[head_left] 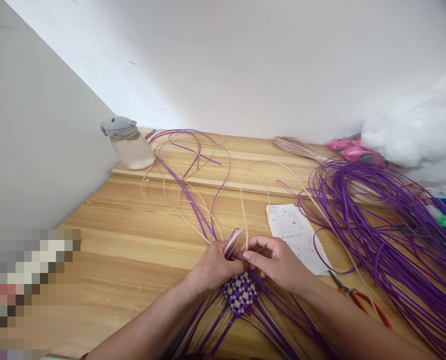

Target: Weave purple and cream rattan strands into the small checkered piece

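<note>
A small woven piece (pixel 240 294) of purple and cream strips lies at the table's front, its loose strips fanning out on all sides. At its far edge, my left hand (pixel 216 265) is closed around a bundle of the strips. My right hand (pixel 276 261) touches it from the right, pinching a cream strip (pixel 244 215) between thumb and forefinger. That strip loops up and away to the right. Some fingertips of both hands are hidden behind the strips and each other.
Red-handled pliers (pixel 361 299) and a handwritten paper sheet (pixel 298 237) lie right of my hands. Beyond them sprawls a big purple strip bundle (pixel 388 225). A lidded jar (pixel 129 145) stands back left; a white plastic bag (pixel 406 130) sits back right.
</note>
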Demonstrator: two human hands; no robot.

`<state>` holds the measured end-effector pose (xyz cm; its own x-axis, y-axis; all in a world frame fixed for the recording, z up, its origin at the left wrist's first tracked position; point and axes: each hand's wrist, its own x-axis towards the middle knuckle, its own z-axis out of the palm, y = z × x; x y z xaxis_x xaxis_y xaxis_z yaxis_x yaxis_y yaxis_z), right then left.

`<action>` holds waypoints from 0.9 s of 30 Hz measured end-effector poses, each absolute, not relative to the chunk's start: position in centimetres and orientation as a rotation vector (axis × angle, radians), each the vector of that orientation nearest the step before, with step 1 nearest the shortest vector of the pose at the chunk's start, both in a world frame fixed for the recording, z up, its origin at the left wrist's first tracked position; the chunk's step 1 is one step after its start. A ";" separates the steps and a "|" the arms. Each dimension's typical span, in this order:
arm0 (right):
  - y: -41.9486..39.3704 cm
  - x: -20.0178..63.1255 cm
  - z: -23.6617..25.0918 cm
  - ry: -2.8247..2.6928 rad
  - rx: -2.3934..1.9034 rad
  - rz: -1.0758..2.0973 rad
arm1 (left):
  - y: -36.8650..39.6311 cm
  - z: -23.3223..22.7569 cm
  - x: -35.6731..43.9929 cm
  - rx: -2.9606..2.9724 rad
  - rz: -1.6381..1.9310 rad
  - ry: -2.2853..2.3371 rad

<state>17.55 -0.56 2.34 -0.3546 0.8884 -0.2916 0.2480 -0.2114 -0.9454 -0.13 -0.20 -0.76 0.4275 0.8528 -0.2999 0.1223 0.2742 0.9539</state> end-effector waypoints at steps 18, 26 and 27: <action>-2.1 15.3 0.1 -1.335 -1.328 1.236 | -0.8 -1.6 0.2 1.331 0.651 1.149; -1.6 15.5 -0.6 -1.121 -1.314 1.469 | -0.6 -0.5 0.1 1.214 0.641 1.024; -1.5 15.7 -0.4 -1.122 -1.318 1.517 | -0.6 -0.5 0.1 1.207 0.639 1.025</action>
